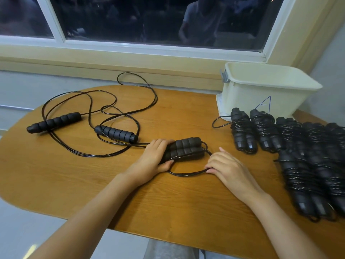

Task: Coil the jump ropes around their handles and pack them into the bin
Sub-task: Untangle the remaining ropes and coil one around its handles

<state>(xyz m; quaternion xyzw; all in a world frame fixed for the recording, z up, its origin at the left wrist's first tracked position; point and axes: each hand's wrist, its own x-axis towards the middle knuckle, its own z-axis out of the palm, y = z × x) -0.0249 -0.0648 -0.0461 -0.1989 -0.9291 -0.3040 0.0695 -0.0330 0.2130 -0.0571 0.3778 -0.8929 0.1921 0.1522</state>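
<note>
Bearing a hand-drawn blue "A" (pixel 264 105) on its near wall: cream plastic bin (pixel 270 86), far right on the table (pixel 130 193), open-topped, with a grey clip (pixel 225 76) at its left rim. Only the upper inner walls show. The floor is hidden behind the near wall, so its contents cannot be told.

Bundles (pixel 308 156): black jump ropes, each cord wound round its paired handles. They lie in rows on the right of the table, from just near of the bin to the near right edge. The leftmost bundle trails a small loop of cord to its left.

Handles (pixel 186 148): two black ribbed foam grips, side by side at table centre. The left hand (pixel 155 157) grasps their left end, fingers curled over the top and thumb on the near side.

Cord (pixel 188 173): thin, black, lying in a loop on the table just near of the handles. The right hand (pixel 227 169) lies palm down and pinches the loop's right end in curled fingertips.

Loose rope (pixel 116 133): on the left half of the table, its two handles apart, one at far left and one nearer centre. Its cord sprawls in wide overlapping loops, one reaching past the far table edge. Which strand joins which handle cannot be told.

Window (pixel 149 19): dark glass in a white frame, far side.
</note>
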